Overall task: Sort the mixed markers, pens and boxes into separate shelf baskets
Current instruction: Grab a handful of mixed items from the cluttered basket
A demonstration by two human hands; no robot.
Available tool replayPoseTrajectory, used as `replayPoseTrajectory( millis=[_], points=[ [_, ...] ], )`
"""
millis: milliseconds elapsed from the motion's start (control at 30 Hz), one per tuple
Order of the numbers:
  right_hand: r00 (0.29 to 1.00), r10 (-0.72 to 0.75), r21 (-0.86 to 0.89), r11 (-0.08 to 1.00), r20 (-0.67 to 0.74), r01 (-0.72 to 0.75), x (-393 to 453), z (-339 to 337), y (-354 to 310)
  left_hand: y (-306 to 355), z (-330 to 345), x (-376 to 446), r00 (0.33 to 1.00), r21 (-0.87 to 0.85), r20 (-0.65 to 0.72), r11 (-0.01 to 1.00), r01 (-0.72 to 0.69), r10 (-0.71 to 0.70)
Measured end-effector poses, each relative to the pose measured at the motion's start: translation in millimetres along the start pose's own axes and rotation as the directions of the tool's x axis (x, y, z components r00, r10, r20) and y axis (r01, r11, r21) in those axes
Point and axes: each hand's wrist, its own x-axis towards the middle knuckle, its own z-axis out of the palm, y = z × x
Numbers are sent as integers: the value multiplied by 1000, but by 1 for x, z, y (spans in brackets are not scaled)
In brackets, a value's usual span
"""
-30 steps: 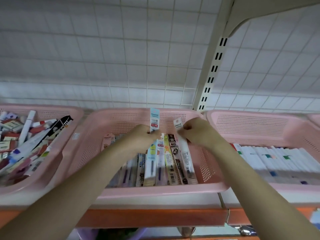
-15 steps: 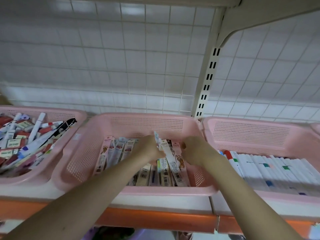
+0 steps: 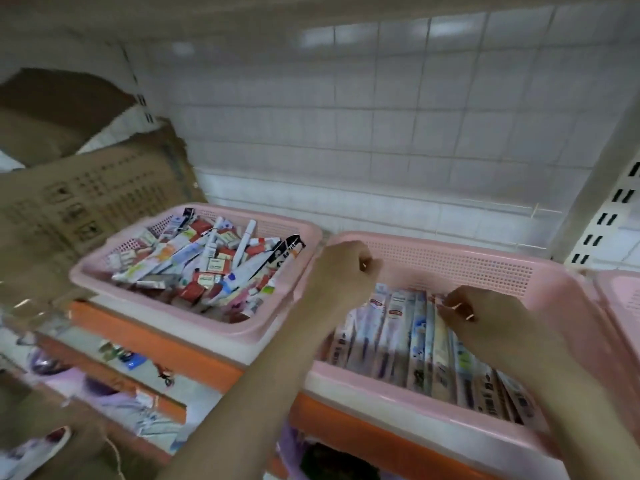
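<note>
On the orange-edged shelf (image 3: pixel 152 344), two pink baskets sit side by side before a white tiled wall (image 3: pixel 346 133). The left basket (image 3: pixel 194 320) is heaped with mixed markers, pens and small boxes (image 3: pixel 207 265), lying at all angles. The right basket (image 3: pixel 450 268) holds long packaged pens (image 3: pixel 391 334) laid in a neat row, side by side. The left hand (image 3: pixel 343 271) hangs over the gap between the two baskets with its fingers curled in and nothing visible in its grasp. The right hand (image 3: pixel 485 323) is down inside the right basket, its fingertips resting on the row of packaged pens; whether it pinches one is not clear through the blur. A brown cardboard box (image 3: pixel 86 202) leans in behind the left basket, crowding its far corner. A white slotted upright (image 3: pixel 609 209) rises at the right. Lower shelves show blurred goods.
</note>
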Motion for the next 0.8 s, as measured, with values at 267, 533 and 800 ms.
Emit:
replayPoseTrajectory(
  millis=[267, 533, 800],
  points=[
    [969, -206, 102, 970, -136, 221, 30, 43, -142, -133, -96, 8, 980, 111, -160, 985, 135, -116],
    [992, -96, 79, 992, -81, 103, 70, 108, -256, -252, -155, 19, 939, 445, 33, 847, 292, -341],
    [972, 231, -178, 959, 51, -219, 89, 138, -287, -270, -159, 42, 931, 358, 206, 909, 214, -300]
  ],
)
